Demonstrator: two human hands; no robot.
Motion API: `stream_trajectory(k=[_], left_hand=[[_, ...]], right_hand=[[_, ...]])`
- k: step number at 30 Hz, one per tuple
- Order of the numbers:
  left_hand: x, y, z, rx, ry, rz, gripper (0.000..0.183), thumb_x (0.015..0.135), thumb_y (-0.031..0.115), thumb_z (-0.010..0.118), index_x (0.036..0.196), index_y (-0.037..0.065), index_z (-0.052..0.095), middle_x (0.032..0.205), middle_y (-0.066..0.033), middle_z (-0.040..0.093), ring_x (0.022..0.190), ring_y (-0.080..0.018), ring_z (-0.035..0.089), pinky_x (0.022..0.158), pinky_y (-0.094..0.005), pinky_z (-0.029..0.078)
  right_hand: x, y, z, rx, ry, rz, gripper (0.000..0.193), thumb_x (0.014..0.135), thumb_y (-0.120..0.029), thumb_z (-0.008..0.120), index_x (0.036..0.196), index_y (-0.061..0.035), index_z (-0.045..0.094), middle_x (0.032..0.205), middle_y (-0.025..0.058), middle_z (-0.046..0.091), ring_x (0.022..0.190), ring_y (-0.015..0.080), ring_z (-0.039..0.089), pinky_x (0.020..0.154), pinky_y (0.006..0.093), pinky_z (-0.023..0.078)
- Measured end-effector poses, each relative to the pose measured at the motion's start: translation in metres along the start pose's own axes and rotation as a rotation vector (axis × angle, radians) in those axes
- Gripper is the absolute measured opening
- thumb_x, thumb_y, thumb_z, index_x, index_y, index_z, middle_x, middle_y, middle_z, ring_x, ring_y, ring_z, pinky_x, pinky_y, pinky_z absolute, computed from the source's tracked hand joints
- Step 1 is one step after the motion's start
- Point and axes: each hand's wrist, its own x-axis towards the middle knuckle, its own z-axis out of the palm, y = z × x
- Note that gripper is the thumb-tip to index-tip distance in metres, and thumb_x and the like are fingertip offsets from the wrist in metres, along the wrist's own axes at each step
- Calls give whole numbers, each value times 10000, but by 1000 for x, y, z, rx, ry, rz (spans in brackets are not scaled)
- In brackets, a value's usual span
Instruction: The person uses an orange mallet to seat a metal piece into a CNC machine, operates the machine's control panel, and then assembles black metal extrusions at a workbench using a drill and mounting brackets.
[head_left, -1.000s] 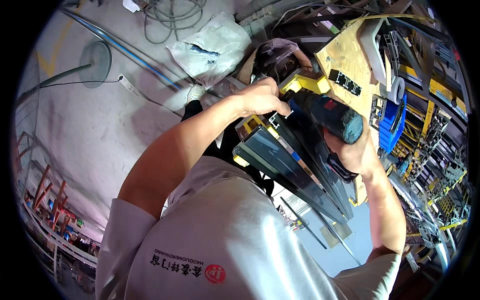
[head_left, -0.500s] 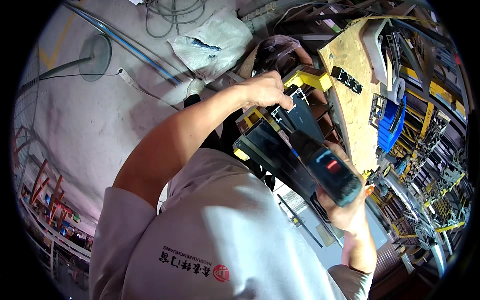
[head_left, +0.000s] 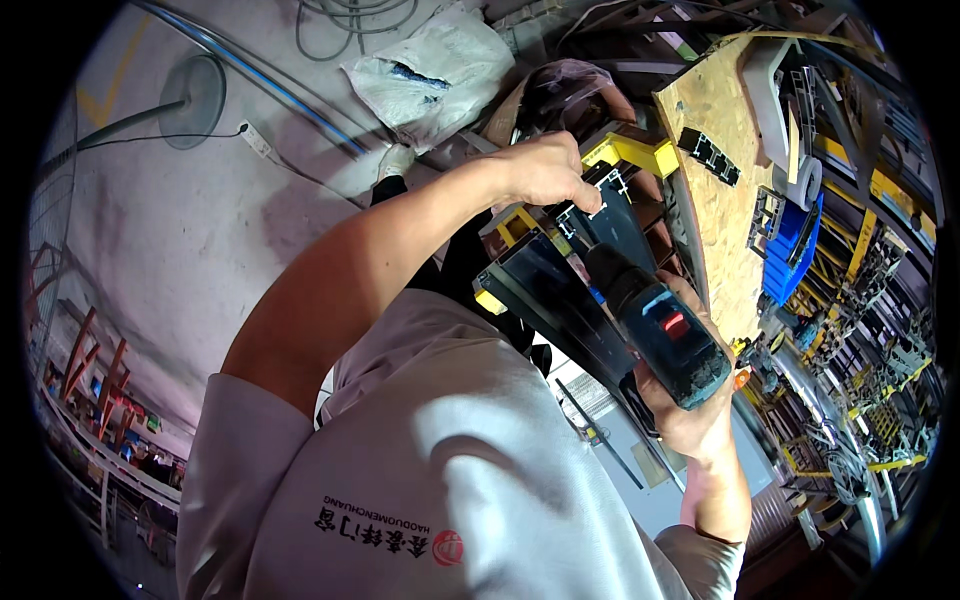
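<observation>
My right hand (head_left: 686, 420) is wrapped around a black cordless drill (head_left: 668, 335) with a small red light on its back. The drill's chuck points up and left, close to a dark aluminium profile (head_left: 622, 232). Its tip is hard to make out against the dark parts. At the far end of that profile, which has a hollow cut end, my left hand (head_left: 548, 172) is closed, thumb and finger pressed on it. Most of its fingers are out of sight. A second dark profile (head_left: 555, 290) lies alongside, nearer to me.
Yellow brackets (head_left: 632, 153) support the profiles. To the right stands a chipboard panel (head_left: 715, 200) with a short profile offcut (head_left: 710, 156) on it. Beyond are a blue bin (head_left: 795, 255) and racks of metal stock. A white sack (head_left: 435, 80) and a round base (head_left: 193, 100) are on the floor.
The view has shifted a little, so the scene sits slightly farther right. Both hands keep their grip; the drill stays beside the profile and looks less blurred.
</observation>
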Motion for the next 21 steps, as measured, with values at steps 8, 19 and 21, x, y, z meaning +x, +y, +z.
stream_trajectory(k=[8, 19, 21], left_hand=[[-5, 8, -2, -27, 22, -2, 467, 741, 324, 816, 582, -26, 551, 620, -51, 464, 618, -178, 450, 563, -387, 365], [-1, 2, -1, 20, 23, 41, 503, 749, 342, 807, 605, -66, 551, 685, -110, 497, 689, -203, 505, 621, -389, 422], [2, 1, -3, 42, -11, 7, 520, 748, 338, 807, 578, -56, 514, 629, -85, 443, 634, -187, 461, 583, -393, 391]], right_hand=[[9, -4, -3, -11, -36, -26, 718, 723, 66, 721, 1419, 62, 541, 1455, 231, 594, 1261, 296, 648, 1094, 349, 460], [24, -5, 0, -104, -74, -146, 672, 756, 71, 749, 1395, 81, 540, 1338, 251, 643, 1143, 312, 698, 1016, 337, 502], [26, -4, 0, -114, -59, -196, 652, 783, 60, 741, 1401, 76, 535, 1235, 239, 691, 1066, 296, 720, 975, 327, 521]])
